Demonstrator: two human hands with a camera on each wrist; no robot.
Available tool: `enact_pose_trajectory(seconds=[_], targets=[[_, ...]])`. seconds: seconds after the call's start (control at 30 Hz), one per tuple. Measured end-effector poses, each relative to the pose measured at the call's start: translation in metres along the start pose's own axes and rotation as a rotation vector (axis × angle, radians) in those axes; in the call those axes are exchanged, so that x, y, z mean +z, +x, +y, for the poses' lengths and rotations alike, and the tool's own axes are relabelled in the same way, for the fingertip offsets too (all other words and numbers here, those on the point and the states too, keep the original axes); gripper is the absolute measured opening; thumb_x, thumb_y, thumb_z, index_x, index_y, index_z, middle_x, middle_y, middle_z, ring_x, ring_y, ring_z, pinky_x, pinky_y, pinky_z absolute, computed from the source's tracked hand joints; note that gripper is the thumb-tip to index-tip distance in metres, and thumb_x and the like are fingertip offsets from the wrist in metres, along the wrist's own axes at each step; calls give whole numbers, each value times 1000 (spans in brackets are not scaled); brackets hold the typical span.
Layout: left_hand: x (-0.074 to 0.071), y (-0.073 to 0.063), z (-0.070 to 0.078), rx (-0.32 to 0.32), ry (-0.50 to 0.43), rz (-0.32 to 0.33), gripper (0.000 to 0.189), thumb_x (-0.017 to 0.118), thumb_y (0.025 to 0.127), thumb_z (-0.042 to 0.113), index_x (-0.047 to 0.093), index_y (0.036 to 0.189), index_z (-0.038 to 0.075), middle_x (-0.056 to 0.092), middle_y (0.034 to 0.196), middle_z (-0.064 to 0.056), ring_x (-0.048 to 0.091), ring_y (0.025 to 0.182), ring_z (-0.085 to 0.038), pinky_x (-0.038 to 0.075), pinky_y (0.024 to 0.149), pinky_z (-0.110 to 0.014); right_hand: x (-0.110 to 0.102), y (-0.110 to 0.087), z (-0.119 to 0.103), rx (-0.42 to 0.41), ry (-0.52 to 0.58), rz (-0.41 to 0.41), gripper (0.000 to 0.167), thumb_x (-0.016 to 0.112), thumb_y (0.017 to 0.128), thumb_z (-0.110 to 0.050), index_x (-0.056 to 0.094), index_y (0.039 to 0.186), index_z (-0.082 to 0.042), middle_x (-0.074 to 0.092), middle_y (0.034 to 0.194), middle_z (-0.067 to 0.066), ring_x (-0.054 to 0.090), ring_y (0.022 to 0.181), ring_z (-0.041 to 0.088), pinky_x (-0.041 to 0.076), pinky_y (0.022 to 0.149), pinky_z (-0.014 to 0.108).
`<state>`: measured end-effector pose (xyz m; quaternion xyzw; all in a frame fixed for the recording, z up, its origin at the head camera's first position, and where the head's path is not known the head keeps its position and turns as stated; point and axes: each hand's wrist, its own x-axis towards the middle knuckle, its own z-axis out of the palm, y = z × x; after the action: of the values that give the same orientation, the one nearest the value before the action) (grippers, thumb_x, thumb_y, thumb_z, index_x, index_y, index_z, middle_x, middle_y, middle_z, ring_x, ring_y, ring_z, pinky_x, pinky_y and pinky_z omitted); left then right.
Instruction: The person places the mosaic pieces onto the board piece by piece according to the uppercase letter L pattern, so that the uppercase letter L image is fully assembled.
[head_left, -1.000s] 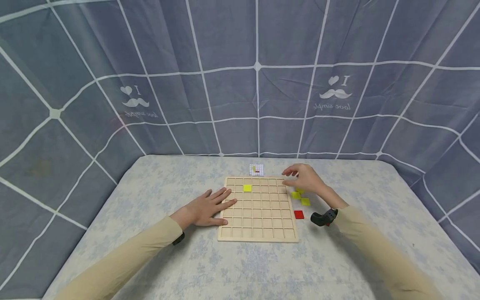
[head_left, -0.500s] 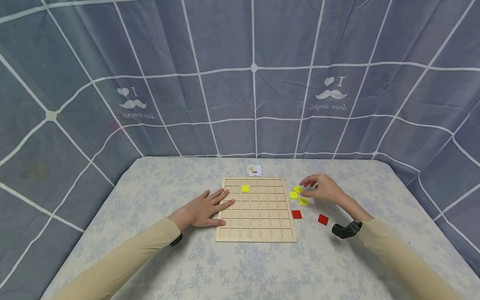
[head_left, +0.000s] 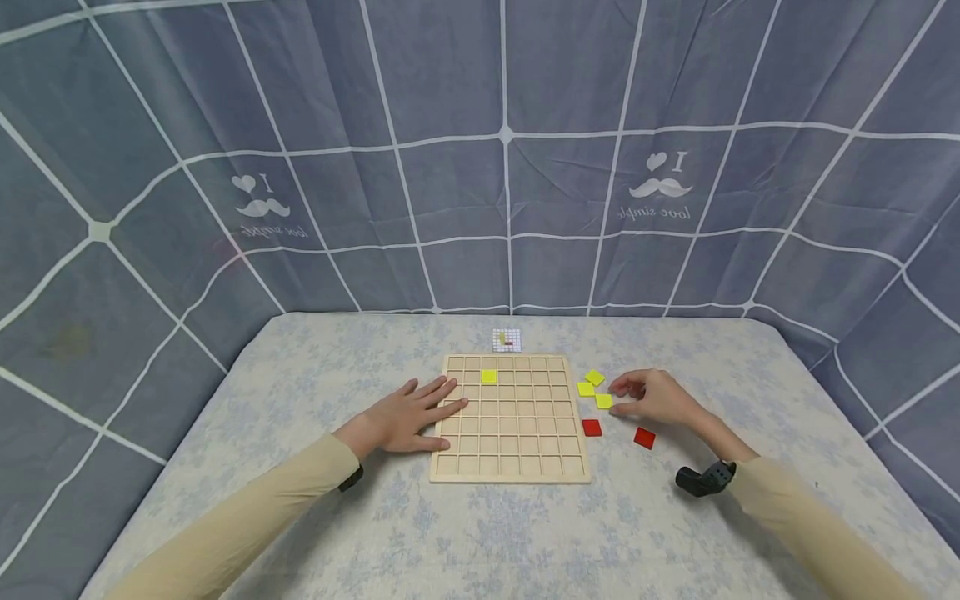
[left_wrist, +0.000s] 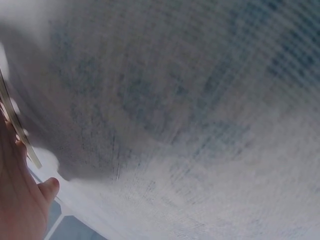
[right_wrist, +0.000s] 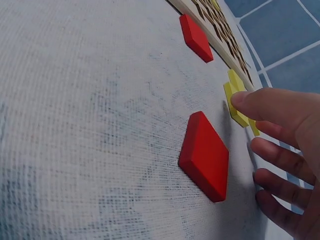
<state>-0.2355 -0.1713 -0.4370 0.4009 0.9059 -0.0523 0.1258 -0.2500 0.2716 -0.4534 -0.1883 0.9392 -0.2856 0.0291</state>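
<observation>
A wooden grid board (head_left: pixel 517 450) lies mid-table with one yellow tile (head_left: pixel 489 377) in an upper-row cell. My left hand (head_left: pixel 401 417) rests spread over the board's left edge, fingers straight; the left wrist view catches only part of this hand (left_wrist: pixel 22 195). To the right of the board, my right hand (head_left: pixel 656 397) hovers low, thumb and index finger apart beside the nearest yellow tile (head_left: pixel 603 402). In the right wrist view the thumb overlaps a yellow tile (right_wrist: pixel 234 107); contact is unclear. Two more yellow tiles lie close by, one (head_left: pixel 586 389) near the board and one (head_left: pixel 594 377) behind.
One red tile (head_left: pixel 592 427) lies by the board's right edge, another red tile (head_left: pixel 644 437) farther right. Behind the board is a small printed grid card (head_left: pixel 506 340). A patterned cloth covers the table (head_left: pixel 360 533); a blue-grey curtain (head_left: pixel 450 192) hangs behind it.
My right hand has moved from the board's upper right corner rightward and toward me, past the back yellow tile to the nearest one. My left hand has stayed on the board.
</observation>
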Motion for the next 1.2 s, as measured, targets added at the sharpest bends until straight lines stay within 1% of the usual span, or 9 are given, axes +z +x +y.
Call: enact_pose_trajectory(seconds=[0.2, 0.47, 0.6, 0.7, 0.87, 0.93, 1.1, 1.2], targets=[[1, 0, -1, 6, 5, 8, 71, 36, 96, 62, 15, 156, 30, 7, 164, -6, 7, 151, -27, 18, 117, -57, 3, 0, -1, 32, 1, -7, 34, 82, 75, -27, 73, 101, -9, 71, 88, 1, 53, 73, 9, 45, 64, 22], [-1, -1, 1, 6, -2, 14, 70, 37, 97, 61, 17, 156, 29, 9, 163, -7, 8, 151, -28, 19, 116, -58, 5, 0, 0, 24, 6, -12, 31, 81, 76, -24, 74, 101, -7, 72, 93, 6, 49, 69, 8, 42, 61, 20], [-1, -1, 1, 5, -2, 12, 71, 37, 97, 62, 16, 156, 29, 8, 163, -7, 8, 151, -28, 19, 116, -58, 5, -1, -1, 16, 4, -9, 29, 81, 77, -23, 74, 99, -6, 71, 92, 6, 45, 67, 8, 38, 58, 21], [0, -1, 1, 1, -3, 6, 71, 37, 96, 62, 16, 156, 29, 7, 163, -6, 7, 151, -27, 18, 117, -57, 6, -2, -2, 18, -8, -6, 27, 81, 77, -23, 75, 97, -7, 69, 90, 5, 43, 65, 9, 36, 57, 21], [3, -1, 0, 1, -10, -12, 72, 36, 96, 63, 15, 156, 30, 6, 164, -6, 7, 151, -27, 18, 117, -57, 6, -3, -2, 5, -70, -15, 23, 80, 77, -24, 75, 95, -10, 69, 88, 0, 45, 66, 8, 39, 58, 20], [3, 0, 0, 1, -13, -9, 71, 36, 96, 63, 15, 156, 30, 6, 164, -6, 7, 151, -27, 18, 117, -57, 4, -3, -3, 1, -76, -15, 22, 79, 78, -25, 75, 94, -10, 69, 88, 0, 48, 68, 9, 41, 60, 21], [1, 1, -2, -4, -14, 5, 71, 35, 96, 64, 15, 155, 32, 7, 164, -5, 7, 151, -26, 18, 117, -57, -3, -1, -9, 28, -54, 13, 21, 78, 79, -23, 75, 94, -9, 71, 90, 2, 54, 76, 12, 48, 66, 25], [0, 0, -2, 4, -25, 8, 71, 36, 96, 63, 16, 155, 30, 7, 164, -6, 7, 151, -27, 18, 116, -58, -6, 3, -14, 39, -45, 36, 22, 78, 78, -21, 75, 95, -7, 71, 92, 5, 56, 78, 15, 49, 67, 27]])
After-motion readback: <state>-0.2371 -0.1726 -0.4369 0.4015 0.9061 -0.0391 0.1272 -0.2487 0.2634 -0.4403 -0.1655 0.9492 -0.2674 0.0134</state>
